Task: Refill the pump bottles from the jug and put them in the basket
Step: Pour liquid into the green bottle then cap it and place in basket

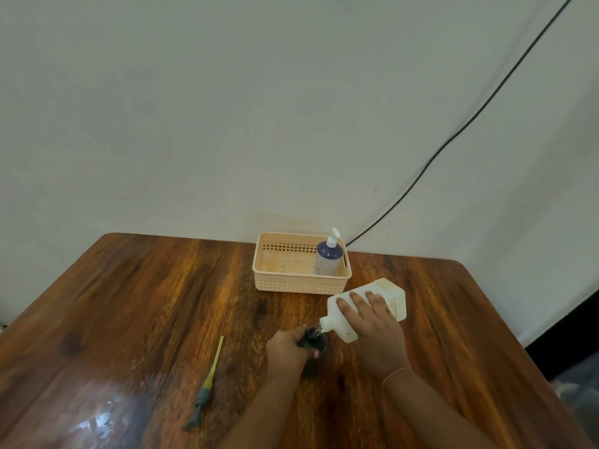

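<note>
My right hand (372,325) grips a white plastic jug (389,294), tipped down to the left so its spout meets the open neck of a dark bottle (312,339). My left hand (287,350) holds that dark bottle upright on the wooden table; most of the bottle is hidden by my fingers. The bottle's grey pump head with its yellow tube (207,380) lies on the table to the left. At the back stands a peach basket (299,281), and a blue pump bottle with a white pump (328,254) stands upright in its right end.
The wooden table (129,303) stands against a white wall. A black cable (453,134) runs down the wall to behind the basket. The table's right edge drops off to a dark floor area.
</note>
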